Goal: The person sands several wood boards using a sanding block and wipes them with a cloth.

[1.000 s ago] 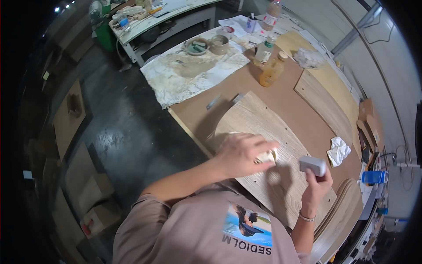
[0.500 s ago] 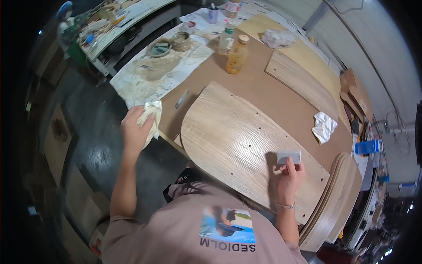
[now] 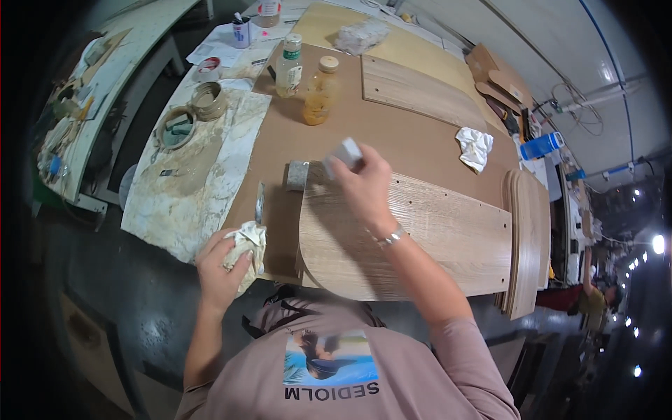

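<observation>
A wood-grain board with a rounded near-left corner and small dark holes lies flat on the brown-topped table. Over its far-left corner, my right hand grips a pale grey rectangular block between thumb and fingers. A second, rough grey block sits against that corner, partly under the board's edge or beside it; I cannot tell which. Closed round a crumpled whitish cloth, my left hand is off the board's left end, by the table's near edge. A thin metal blade lies just beyond the cloth.
Two bottles stand behind the board. Left of them, stained paper carries a bowl and a jar. A crumpled white wad and another board lie farther back. Stacked boards stand at the right.
My right hand has carried the grey block from the board's right part to its far-left corner. My left hand still grips the cloth. The view has turned to the right.
</observation>
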### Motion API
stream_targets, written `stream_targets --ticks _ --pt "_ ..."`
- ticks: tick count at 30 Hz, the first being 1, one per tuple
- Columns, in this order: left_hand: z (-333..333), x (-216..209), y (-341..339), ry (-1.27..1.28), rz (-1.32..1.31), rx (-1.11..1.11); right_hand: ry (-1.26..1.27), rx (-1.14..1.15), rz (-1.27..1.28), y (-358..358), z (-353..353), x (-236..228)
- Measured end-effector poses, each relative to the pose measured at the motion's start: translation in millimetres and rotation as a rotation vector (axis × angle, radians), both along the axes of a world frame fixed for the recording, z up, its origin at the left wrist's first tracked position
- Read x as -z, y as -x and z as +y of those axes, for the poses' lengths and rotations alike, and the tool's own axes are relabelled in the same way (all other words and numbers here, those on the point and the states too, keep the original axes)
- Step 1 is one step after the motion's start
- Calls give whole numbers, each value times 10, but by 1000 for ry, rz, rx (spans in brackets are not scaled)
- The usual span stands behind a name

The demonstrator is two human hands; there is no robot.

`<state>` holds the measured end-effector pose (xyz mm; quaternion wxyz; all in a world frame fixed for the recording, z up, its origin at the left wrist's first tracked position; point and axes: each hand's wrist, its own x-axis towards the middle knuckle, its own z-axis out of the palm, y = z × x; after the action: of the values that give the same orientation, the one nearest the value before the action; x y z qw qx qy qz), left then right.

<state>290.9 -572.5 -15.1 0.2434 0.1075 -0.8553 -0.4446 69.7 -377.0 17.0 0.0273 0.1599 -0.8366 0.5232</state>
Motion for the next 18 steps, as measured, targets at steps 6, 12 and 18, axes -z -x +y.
stream_targets --ticks 6,12,18 --pt "-125 113 63 -143 -85 215 -188 75 190 -8 -490 177" --pt "-284 246 144 -150 -78 320 -431 430 220 171 353 28" --pt "-297 215 308 -197 -64 424 -265 188 250 -56 -356 176"
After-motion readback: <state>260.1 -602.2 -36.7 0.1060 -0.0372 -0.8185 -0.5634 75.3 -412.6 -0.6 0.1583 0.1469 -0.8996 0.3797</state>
